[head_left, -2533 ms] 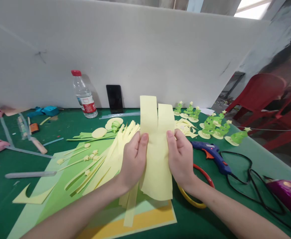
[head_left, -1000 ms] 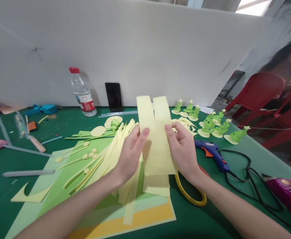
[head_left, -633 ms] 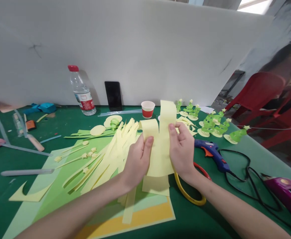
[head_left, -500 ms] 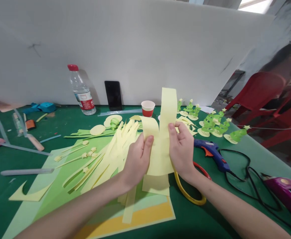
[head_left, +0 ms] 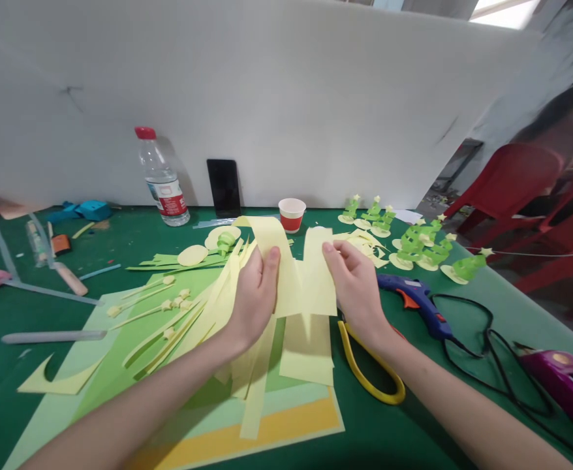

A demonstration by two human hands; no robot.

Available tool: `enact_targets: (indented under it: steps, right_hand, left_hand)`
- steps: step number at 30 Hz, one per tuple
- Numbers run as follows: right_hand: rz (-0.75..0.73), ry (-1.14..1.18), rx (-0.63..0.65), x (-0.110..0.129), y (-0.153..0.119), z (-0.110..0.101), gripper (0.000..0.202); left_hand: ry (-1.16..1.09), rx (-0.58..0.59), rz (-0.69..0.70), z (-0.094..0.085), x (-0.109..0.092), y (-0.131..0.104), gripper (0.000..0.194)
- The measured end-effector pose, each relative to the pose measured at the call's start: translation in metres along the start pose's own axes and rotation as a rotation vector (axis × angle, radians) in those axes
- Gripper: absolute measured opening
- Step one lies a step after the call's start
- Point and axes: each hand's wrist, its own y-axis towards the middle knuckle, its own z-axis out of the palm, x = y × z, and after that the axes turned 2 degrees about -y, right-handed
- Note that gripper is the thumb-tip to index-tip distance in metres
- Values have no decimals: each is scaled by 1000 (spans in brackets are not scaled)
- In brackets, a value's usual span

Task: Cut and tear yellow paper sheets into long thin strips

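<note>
A pale yellow sheet of paper (head_left: 299, 290) is held up between my hands, split from the top into two flaps with a joined lower part. My left hand (head_left: 257, 290) pinches the left flap, which curls away over the thumb. On the other side, my right hand (head_left: 357, 284) grips the right flap between thumb and fingers. Below the sheet lies another pale yellow paper piece (head_left: 309, 356). Many yellow paper strips (head_left: 208, 307) are heaped beside my left hand, on green sheets (head_left: 105, 352). Yellow-handled scissors (head_left: 372, 378) rest under my right wrist.
A blue glue gun (head_left: 418, 303) with a black cord lies on the right, near a purple tool (head_left: 565, 385). Small green paper trees (head_left: 423, 241) stand behind it. At the back are a paper cup (head_left: 292, 215), a phone (head_left: 224, 188) and a water bottle (head_left: 164, 183). A person sits far right.
The paper's two flaps have been drawn apart, and the split between them is wider. My left hand has moved left. The right flap now stands lower.
</note>
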Motion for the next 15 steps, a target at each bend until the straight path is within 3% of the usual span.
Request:
enact_targets:
  steps: [7,15]
  right_hand:
    - [13,-4,-61,-6,4,-2,21]
    - [52,56,-3,-6,7,-4,17]
  left_hand:
    - [-135,211,-125,7,-8,-13,19]
    - [-152,198,-99,4,-12,-8,12]
